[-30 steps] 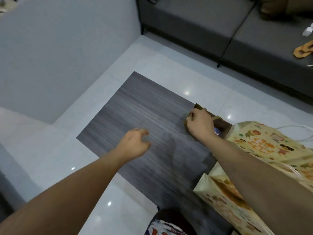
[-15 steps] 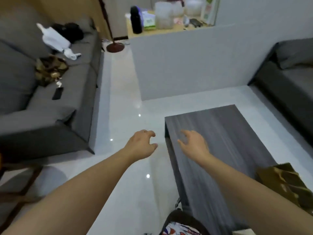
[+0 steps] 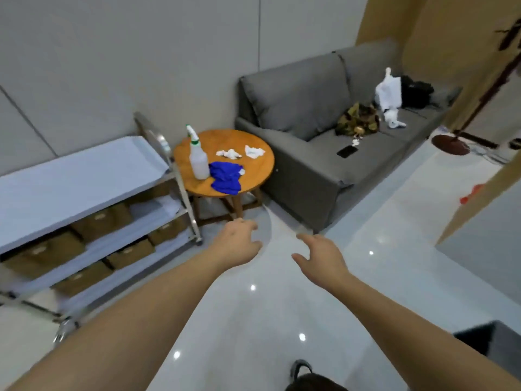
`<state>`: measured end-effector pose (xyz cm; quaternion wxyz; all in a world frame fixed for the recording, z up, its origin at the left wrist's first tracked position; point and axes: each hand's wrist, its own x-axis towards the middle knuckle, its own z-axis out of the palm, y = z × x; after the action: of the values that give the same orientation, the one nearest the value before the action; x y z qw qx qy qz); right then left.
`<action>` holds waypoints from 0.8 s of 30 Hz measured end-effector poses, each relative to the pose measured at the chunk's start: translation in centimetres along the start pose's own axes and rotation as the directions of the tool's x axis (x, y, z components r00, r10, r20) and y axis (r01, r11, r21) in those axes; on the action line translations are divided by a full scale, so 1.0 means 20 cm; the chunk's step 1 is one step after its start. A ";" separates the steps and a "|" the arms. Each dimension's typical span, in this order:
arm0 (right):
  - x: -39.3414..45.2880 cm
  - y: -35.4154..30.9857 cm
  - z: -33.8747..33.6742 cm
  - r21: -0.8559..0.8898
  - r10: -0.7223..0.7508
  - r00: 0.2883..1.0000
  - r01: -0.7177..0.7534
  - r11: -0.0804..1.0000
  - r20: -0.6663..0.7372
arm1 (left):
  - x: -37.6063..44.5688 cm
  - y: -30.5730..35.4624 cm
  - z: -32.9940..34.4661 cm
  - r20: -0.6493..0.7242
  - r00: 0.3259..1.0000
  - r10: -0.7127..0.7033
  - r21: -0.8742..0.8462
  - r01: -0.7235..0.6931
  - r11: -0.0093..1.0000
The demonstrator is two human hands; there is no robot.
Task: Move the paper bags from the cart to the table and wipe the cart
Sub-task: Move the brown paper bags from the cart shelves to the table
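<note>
On cart (image 3: 84, 176) lower shelves, brown paper bags (image 3: 127, 252) are stowed, top shelf cleared for wiping. Left hand (image 3: 239, 242) loosely curled, right hand (image 3: 321, 255) spread, nothing held. Spray bottle (image 3: 197, 159), blue cloth (image 3: 225, 176) kept near round table (image 3: 262, 167) left edge.

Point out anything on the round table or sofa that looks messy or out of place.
Two crumpled white tissues lie loose on the round wooden table, beside a bunched blue cloth and an upright spray bottle. On the sofa, a phone and scattered belongings lie loose.

Grey sofa (image 3: 324, 153) beside round wooden side table (image 3: 262, 165), glossy pale floor (image 3: 394, 263).
</note>
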<state>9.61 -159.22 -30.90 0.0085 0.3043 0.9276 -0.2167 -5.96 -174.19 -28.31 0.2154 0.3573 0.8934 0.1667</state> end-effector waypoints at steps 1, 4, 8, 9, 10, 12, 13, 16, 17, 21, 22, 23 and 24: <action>0.05 -0.13 0.05 -0.010 -0.054 0.998 0.054 0.998 0.029 | -0.05 -0.13 -0.06 -0.031 0.998 -0.054 -0.016 0.053 0.998; 0.20 -0.48 0.20 -0.029 -0.195 0.973 0.200 0.979 0.121 | -0.20 -0.50 -0.21 -0.106 0.970 -0.219 -0.066 0.213 0.975; 0.36 -0.89 0.43 -0.038 -0.352 0.908 0.370 0.928 0.228 | -0.35 -0.93 -0.33 -0.167 0.895 -0.414 -0.158 0.390 0.907; 0.40 -0.98 0.49 -0.036 -0.384 0.888 0.406 0.913 0.251 | -0.37 -1.03 -0.35 -0.173 0.873 -0.456 -0.184 0.426 0.886; 0.45 -1.08 0.54 -0.034 -0.413 0.868 0.438 0.898 0.275 | -0.38 -1.12 -0.38 -0.178 0.851 -0.493 -0.207 0.458 0.865; 0.56 -1.25 0.66 -0.031 -0.451 0.832 0.486 0.874 0.322 | -0.37 -1.30 -0.42 -0.178 0.809 -0.560 -0.240 0.516 0.822; 0.62 -1.33 0.73 -0.031 -0.469 0.813 0.509 0.860 0.344 | -0.36 -1.39 -0.44 -0.175 0.791 -0.587 -0.253 0.540 0.803; 0.83 -1.55 0.92 -0.015 -0.506 0.764 0.557 0.830 0.400 | -0.27 -1.64 -0.51 -0.166 0.750 -0.641 -0.294 0.583 0.758; 0.91 -1.63 0.98 -0.012 -0.505 0.752 0.562 0.827 0.423 | -0.24 -1.71 -0.53 -0.151 0.737 -0.659 -0.304 0.600 0.740; 1.16 -1.87 1.16 -0.008 -0.495 0.725 0.567 0.823 0.478 | -0.10 -1.97 -0.60 -0.078 0.708 -0.702 -0.307 0.653 0.693; 1.22 -1.91 1.21 -0.014 -0.490 0.718 0.570 0.822 0.494 | -0.05 -2.04 -0.61 -0.066 0.702 -0.709 -0.309 0.661 0.684; 1.28 -1.96 1.26 -0.020 -0.484 0.711 0.572 0.820 0.510 | -0.01 -2.11 -0.62 -0.055 0.696 -0.716 -0.316 0.668 0.674; 1.33 -1.99 1.30 -0.024 -0.473 0.706 0.569 0.822 0.526 | 0.04 -2.17 -0.62 -0.051 0.690 -0.722 -0.326 0.672 0.665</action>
<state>-37.66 -183.62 -42.67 0.2137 -0.0399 0.9566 -0.1942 -37.28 -205.28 -37.64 0.2317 -0.0637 0.9437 0.2274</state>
